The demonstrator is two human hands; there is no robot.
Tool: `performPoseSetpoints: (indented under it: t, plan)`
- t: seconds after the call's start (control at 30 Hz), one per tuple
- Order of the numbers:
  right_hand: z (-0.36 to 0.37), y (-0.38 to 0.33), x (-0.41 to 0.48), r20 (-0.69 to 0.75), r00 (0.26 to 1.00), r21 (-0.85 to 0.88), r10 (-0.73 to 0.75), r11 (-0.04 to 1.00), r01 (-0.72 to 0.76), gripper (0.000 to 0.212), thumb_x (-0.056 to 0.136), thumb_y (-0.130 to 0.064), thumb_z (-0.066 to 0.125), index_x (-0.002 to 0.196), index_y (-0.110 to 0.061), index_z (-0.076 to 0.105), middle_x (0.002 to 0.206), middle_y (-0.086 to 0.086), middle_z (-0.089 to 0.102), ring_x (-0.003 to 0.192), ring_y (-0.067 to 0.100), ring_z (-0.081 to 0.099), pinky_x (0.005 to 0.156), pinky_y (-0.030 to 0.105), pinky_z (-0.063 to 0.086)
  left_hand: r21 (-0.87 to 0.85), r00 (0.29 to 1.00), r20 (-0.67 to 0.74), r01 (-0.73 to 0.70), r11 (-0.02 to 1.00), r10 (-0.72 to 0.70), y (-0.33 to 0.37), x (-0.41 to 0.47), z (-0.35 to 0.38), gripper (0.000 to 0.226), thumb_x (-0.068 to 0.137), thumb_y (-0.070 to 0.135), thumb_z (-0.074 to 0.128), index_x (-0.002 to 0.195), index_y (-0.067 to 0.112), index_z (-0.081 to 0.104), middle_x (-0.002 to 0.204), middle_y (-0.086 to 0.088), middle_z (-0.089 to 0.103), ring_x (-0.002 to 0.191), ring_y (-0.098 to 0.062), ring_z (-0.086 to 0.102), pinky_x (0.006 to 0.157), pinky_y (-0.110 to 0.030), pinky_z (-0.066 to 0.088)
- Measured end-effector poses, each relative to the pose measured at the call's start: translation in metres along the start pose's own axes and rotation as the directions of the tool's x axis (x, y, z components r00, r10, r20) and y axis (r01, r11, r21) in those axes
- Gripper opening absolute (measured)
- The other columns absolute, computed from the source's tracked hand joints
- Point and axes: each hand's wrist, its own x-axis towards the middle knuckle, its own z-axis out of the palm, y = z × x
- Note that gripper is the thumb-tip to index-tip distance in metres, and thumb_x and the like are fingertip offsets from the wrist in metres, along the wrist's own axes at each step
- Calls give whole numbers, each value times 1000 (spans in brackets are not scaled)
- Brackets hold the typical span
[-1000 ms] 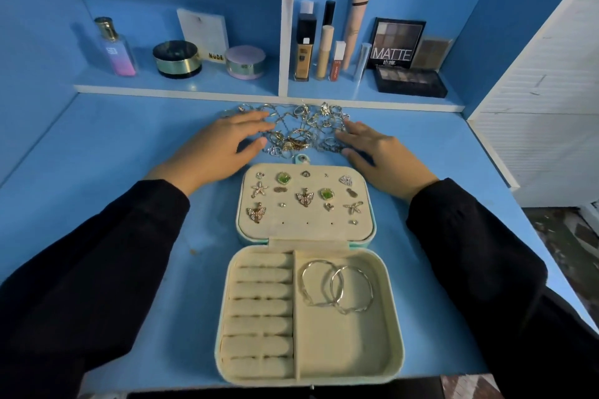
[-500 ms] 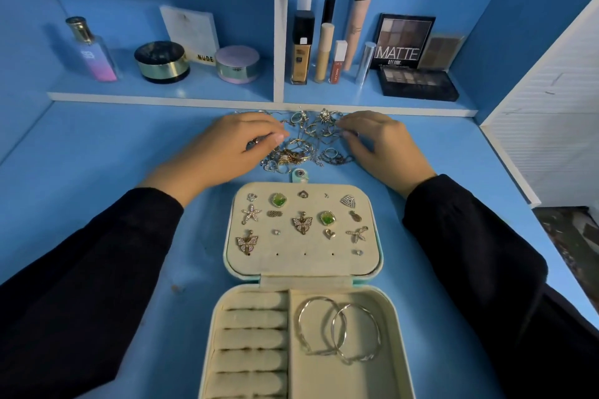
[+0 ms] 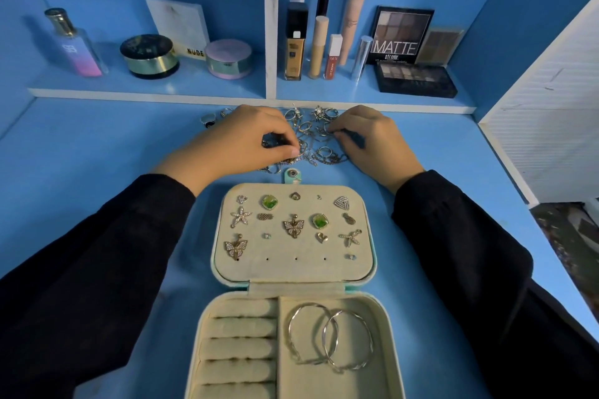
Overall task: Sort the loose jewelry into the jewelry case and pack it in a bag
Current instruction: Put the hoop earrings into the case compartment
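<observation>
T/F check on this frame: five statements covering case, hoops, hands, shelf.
1. The case lies open. True.
2. The two hoops sit on the rolls. False: they lie in the open compartment beside the rolls, which hold nothing.
3. The left hand and right hand are both at the pile beyond the case. True.
4. The perfume bottle stands at the right end of the shelf. False: it stands at the left end.
5. Two green studs are pinned in the lid. True.
</observation>
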Motion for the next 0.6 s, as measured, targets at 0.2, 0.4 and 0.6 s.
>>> performPoseSetpoints:
  t: [0.2, 0.4, 0.6]
  plan:
    - [0, 0, -1, 2, 1000, -4, -3, 1000, 3, 13, 89, -2, 60, 95, -6, 70, 98, 10, 63, 92, 26, 59, 83, 30, 48, -26, 999, 5, 43, 999, -43, 2, -2, 0, 11, 83, 32, 73, 92, 26, 76, 93, 10, 67, 90, -5, 62, 86, -35, 52]
    - [0, -1, -1, -34, 999, 8, 11, 1000, -11, 12, 94, -6, 54, 101, -3, 64, 100, 11, 60, 93, 28, 56, 83, 29, 44, -13, 998, -12, 67, 998, -67, 9, -3, 4, 8, 84, 29, 74, 91, 26, 73, 94, 8, 64, 89, -4, 59, 84, -26, 49]
    - [-2, -3, -2, -105, 994, 51, 36, 998, -31, 13, 99, -10, 47, 102, -5, 59, 93, 9, 59, 82, 26, 54, 73, 34, 45, 65, 998, -9, 62, 996, -61, 11, -3, 5, 6, 88, 27, 67, 89, 23, 72, 92, 8, 63, 87, -9, 60, 81, -39, 51]
